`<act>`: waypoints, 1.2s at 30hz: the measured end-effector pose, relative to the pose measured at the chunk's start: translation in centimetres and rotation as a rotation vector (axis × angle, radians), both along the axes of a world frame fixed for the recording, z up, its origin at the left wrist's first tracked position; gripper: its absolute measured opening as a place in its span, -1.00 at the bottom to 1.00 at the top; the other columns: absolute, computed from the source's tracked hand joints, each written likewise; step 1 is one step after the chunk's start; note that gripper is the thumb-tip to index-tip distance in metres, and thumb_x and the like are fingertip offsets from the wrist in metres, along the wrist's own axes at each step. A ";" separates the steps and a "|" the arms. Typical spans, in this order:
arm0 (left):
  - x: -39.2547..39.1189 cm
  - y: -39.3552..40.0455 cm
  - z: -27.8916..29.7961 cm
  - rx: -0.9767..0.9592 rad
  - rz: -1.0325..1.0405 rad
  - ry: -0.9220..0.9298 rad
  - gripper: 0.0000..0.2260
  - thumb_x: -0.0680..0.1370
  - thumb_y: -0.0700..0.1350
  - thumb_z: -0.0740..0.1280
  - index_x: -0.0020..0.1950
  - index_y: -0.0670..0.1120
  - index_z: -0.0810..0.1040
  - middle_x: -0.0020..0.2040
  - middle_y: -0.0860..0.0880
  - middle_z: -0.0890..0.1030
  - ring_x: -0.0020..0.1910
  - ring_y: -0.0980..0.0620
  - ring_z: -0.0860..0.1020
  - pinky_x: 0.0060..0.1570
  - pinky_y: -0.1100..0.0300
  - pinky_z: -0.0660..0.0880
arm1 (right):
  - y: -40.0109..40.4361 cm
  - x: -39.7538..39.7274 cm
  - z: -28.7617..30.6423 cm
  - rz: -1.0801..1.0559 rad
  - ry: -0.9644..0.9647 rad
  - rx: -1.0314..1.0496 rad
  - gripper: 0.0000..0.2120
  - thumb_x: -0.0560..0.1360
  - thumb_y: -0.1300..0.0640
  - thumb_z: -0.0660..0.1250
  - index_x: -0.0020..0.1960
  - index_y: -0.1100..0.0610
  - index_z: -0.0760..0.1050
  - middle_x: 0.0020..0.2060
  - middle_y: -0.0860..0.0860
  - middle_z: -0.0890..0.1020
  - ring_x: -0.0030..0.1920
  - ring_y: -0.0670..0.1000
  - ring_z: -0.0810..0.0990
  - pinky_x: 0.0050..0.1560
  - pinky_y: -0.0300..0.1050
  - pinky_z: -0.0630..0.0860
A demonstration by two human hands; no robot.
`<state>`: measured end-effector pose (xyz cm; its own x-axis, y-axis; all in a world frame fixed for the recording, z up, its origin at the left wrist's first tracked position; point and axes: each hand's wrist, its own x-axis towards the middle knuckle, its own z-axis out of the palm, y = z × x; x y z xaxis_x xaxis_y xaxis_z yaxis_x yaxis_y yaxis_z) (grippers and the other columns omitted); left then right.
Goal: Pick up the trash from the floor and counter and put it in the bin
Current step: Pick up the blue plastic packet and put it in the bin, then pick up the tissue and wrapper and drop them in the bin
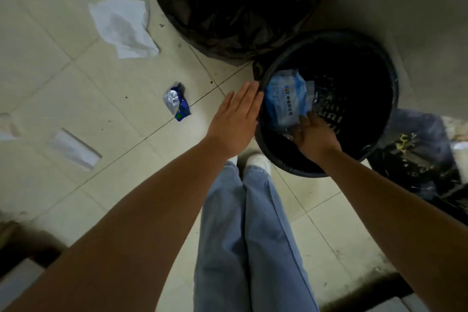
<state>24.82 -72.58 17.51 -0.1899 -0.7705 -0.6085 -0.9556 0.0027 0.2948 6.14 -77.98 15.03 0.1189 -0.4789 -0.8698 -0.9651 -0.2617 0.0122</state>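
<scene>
A small black slatted bin (379, 78) stands on the tiled floor in front of my feet. My right hand (314, 134) reaches over its near rim and grips the lower edge of a blue and clear plastic package (283, 101), which is inside the bin's mouth. My left hand (235, 119) is flat and open, fingers together, resting against the bin's left rim. On the floor to the left lie a crumpled blue and silver wrapper (177, 104), a white tissue (124, 28) and a white paper slip (74, 149).
A large black bag-lined bin (235, 0) stands behind the small one. A dark crate with scraps (417, 159) sits at the right. A wall runs along the upper right. More pale paper (7, 126) lies at the left edge.
</scene>
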 end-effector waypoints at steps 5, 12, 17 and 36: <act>3.8 4.0 7.3 0.180 0.261 -0.137 -0.48 0.68 -0.09 -0.02 0.55 -0.22 -0.18 0.58 -0.17 -0.16 0.57 -0.10 -0.17 0.54 0.04 -0.13 | 0.1 4.9 10.0 0.094 -0.145 -0.113 -0.54 0.60 0.10 0.07 0.45 0.24 0.16 0.47 0.22 0.22 0.47 0.20 0.17 0.49 0.10 0.18; 12.4 14.5 15.2 0.307 0.753 -0.256 -0.49 0.67 -0.08 0.03 0.55 -0.19 -0.07 0.59 -0.13 -0.06 0.57 -0.07 -0.11 0.54 0.05 -0.05 | 5.1 17.2 16.2 0.292 -0.400 -0.109 -0.54 0.43 0.14 0.13 0.10 0.48 0.50 0.03 0.48 0.59 0.01 0.45 0.59 0.03 0.35 0.53; 19.2 22.2 14.3 0.409 1.141 -0.287 -0.51 0.63 -0.12 0.13 0.52 -0.20 0.07 0.53 -0.16 0.16 0.54 -0.11 0.09 0.49 0.02 0.16 | 9.1 25.5 15.6 0.338 -0.369 -0.091 -0.59 0.57 0.13 0.16 0.35 0.32 0.31 0.31 0.28 0.45 0.31 0.24 0.41 0.33 0.05 0.34; 31.0 30.5 -15.5 0.716 1.518 -0.054 -0.28 0.63 -0.07 0.19 0.52 -0.25 -0.27 0.54 -0.34 -0.02 0.50 -0.29 0.15 0.47 -0.06 0.16 | 18.0 33.1 -13.5 -0.468 0.127 -0.190 -0.42 0.53 0.15 0.27 0.40 0.35 0.08 0.39 0.25 0.27 0.39 0.18 0.31 0.37 -0.06 0.29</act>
